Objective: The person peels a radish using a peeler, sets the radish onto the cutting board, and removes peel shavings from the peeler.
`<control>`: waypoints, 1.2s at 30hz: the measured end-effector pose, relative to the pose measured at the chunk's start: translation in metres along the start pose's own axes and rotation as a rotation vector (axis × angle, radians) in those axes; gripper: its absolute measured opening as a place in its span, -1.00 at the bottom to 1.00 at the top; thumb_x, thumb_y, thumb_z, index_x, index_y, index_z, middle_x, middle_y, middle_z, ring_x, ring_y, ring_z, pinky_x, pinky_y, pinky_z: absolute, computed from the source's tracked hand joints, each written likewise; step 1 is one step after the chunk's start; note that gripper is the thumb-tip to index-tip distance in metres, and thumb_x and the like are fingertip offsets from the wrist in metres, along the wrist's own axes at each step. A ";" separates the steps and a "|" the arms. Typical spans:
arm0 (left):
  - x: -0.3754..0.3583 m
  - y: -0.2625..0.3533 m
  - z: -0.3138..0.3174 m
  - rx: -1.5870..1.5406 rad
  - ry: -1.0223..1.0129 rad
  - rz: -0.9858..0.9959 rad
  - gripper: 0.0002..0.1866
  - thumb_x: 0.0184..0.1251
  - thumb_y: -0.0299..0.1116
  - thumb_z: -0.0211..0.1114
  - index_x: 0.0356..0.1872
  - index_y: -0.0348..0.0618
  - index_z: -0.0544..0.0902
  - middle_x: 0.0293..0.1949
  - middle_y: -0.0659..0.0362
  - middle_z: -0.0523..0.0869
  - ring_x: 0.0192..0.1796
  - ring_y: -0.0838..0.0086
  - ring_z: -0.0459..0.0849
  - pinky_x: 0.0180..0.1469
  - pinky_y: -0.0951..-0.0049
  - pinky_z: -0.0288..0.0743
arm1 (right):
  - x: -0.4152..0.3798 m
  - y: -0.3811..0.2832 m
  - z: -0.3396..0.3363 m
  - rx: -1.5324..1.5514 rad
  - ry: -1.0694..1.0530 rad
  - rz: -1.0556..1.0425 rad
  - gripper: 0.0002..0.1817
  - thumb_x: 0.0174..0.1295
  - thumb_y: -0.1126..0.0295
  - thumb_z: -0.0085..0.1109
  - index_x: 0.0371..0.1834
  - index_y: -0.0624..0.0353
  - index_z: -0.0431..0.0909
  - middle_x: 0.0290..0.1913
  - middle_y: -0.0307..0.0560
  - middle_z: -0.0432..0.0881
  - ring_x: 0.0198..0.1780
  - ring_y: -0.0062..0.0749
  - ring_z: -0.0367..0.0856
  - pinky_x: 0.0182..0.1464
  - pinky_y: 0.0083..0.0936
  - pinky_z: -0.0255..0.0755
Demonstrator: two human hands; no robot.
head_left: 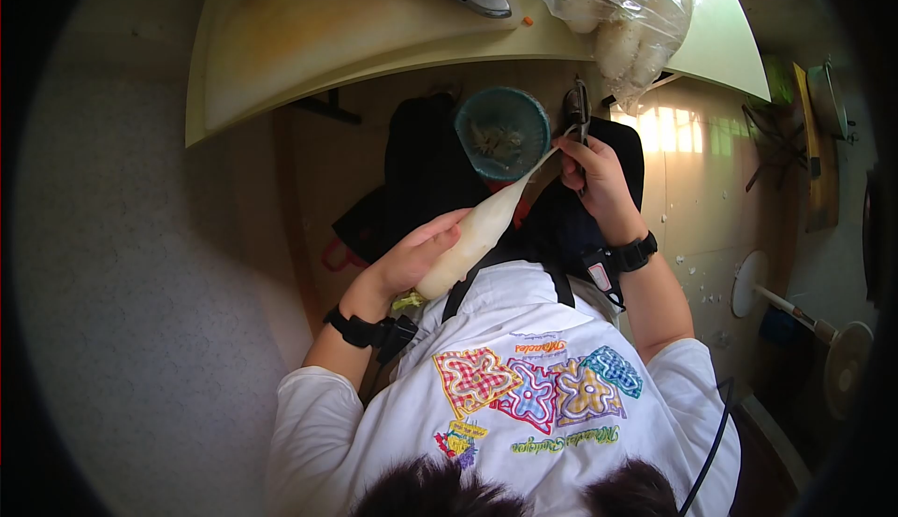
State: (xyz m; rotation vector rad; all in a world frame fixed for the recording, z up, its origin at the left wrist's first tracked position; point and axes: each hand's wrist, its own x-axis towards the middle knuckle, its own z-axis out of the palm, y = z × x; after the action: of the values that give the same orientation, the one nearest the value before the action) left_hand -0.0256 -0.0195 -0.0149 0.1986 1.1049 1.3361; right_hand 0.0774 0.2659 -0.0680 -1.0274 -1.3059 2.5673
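Beside tub [475,110]: radish [479,235] held both ends, prob. for steadiness.
L hand [413,257] cupped it, fingers curved wide; R hand [597,176] pinched tip tight, dark tool [576,106] alongside.

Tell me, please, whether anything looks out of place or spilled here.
Yes: small white flecks lie scattered on the floor at the right, as if scraps had been dropped there. The clear bag of white vegetables also appears to overhang the near edge of the table, an awkward spot.
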 end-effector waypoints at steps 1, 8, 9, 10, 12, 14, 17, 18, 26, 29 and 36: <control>0.000 0.000 0.000 0.000 0.001 0.001 -0.33 0.59 0.02 0.02 0.48 -0.28 0.21 -0.03 0.11 0.63 -0.23 0.49 0.67 -0.16 0.48 0.62 | 0.001 0.002 -0.002 -0.001 0.047 0.000 -0.87 0.31 0.39 0.23 -0.26 0.23 0.61 -0.58 -0.27 0.44 -0.68 -0.64 0.22 -0.62 -0.64 0.06; -0.004 -0.009 -0.004 -0.049 0.026 -0.028 -0.37 0.62 0.03 -0.09 0.46 -0.26 0.26 -0.07 0.11 0.65 -0.28 0.48 0.67 -0.18 0.47 0.62 | 0.012 -0.004 -0.032 0.193 0.292 -0.054 -0.87 0.27 0.32 0.31 -0.28 0.08 0.56 -0.57 -0.38 0.41 -0.68 -0.66 0.24 -0.62 -0.64 0.10; -0.005 -0.010 -0.004 -0.067 0.032 -0.032 -0.40 0.64 0.00 -0.12 0.45 -0.26 0.27 -0.08 0.10 0.66 -0.29 0.47 0.68 -0.19 0.47 0.62 | 0.010 -0.010 -0.037 0.223 0.327 -0.072 -0.86 0.28 0.32 0.31 -0.25 0.08 0.56 -0.58 -0.38 0.40 -0.68 -0.66 0.23 -0.62 -0.63 0.08; -0.005 -0.010 -0.004 -0.067 0.034 -0.032 -0.40 0.64 0.00 -0.12 0.45 -0.26 0.27 -0.08 0.10 0.66 -0.29 0.47 0.68 -0.19 0.47 0.62 | 0.007 -0.013 -0.042 0.207 0.339 -0.091 -0.85 0.29 0.29 0.30 -0.24 0.10 0.57 -0.58 -0.38 0.40 -0.68 -0.67 0.22 -0.62 -0.64 0.07; -0.002 -0.009 -0.002 -0.098 0.178 -0.015 -0.46 0.64 -0.13 -0.12 0.45 -0.25 0.27 -0.08 0.08 0.66 -0.28 0.43 0.69 -0.22 0.46 0.62 | 0.002 -0.015 -0.044 0.190 0.350 -0.109 -0.82 0.31 0.26 0.29 -0.23 0.11 0.57 -0.58 -0.38 0.39 -0.68 -0.67 0.22 -0.62 -0.64 0.06; 0.002 -0.009 -0.006 -0.081 0.186 0.006 -0.48 0.62 -0.18 -0.12 0.46 -0.24 0.27 -0.08 0.06 0.66 -0.28 0.42 0.69 -0.23 0.45 0.62 | -0.007 -0.014 -0.041 0.116 0.320 -0.099 -0.74 0.37 0.16 0.22 -0.21 0.15 0.58 -0.61 -0.37 0.36 -0.69 -0.68 0.20 -0.62 -0.67 0.04; 0.010 -0.006 -0.005 -0.072 0.184 0.025 -0.49 0.58 -0.26 -0.07 0.47 -0.18 0.26 -0.04 0.05 0.66 -0.27 0.38 0.70 -0.24 0.40 0.65 | -0.023 -0.014 -0.033 -0.064 0.164 0.002 -0.65 0.43 0.08 0.13 -0.20 0.19 0.58 -0.64 -0.36 0.35 -0.69 -0.69 0.20 -0.62 -0.70 0.02; 0.016 -0.006 -0.002 -0.103 0.174 0.031 -0.48 0.57 -0.29 -0.06 0.48 -0.16 0.24 -0.02 0.04 0.65 -0.26 0.38 0.70 -0.24 0.40 0.66 | -0.027 -0.015 -0.027 -0.151 0.151 0.015 -0.63 0.45 0.07 0.09 -0.19 0.20 0.59 -0.66 -0.37 0.33 -0.69 -0.71 0.19 -0.63 -0.71 -0.01; 0.027 -0.002 0.004 -0.228 0.055 0.088 -0.36 0.47 -0.30 0.12 0.52 -0.11 0.15 0.05 -0.02 0.60 -0.21 0.37 0.71 -0.26 0.40 0.71 | -0.057 -0.019 0.001 -0.463 -0.122 -0.015 -0.72 0.50 0.20 0.04 -0.12 0.16 0.63 -0.56 -0.38 0.41 -0.53 -0.79 0.30 -0.52 -0.77 0.10; 0.034 0.003 0.007 -0.248 0.068 0.106 -0.31 0.38 -0.39 0.24 0.49 -0.12 0.18 0.07 0.00 0.57 -0.17 0.37 0.69 -0.27 0.36 0.74 | -0.059 -0.024 0.011 -0.475 -0.169 -0.023 -0.75 0.49 0.28 0.05 -0.08 0.23 0.63 -0.52 -0.35 0.44 -0.46 -0.75 0.36 -0.45 -0.73 0.19; 0.047 0.003 0.012 -0.062 0.129 0.156 -0.32 0.26 -0.45 0.42 0.37 -0.27 0.32 0.10 0.15 0.57 0.06 0.53 0.58 0.16 0.47 0.47 | -0.062 -0.028 0.026 -0.671 -0.308 -0.098 -0.75 0.46 0.31 0.10 -0.06 0.31 0.61 -0.46 -0.24 0.53 -0.40 -0.63 0.46 -0.33 -0.62 0.36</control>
State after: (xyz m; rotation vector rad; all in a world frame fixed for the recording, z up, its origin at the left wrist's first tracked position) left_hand -0.0262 0.0267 -0.0313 0.1565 1.1728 1.5376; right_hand 0.1036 0.2434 -0.0037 -0.6015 -2.3261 2.3090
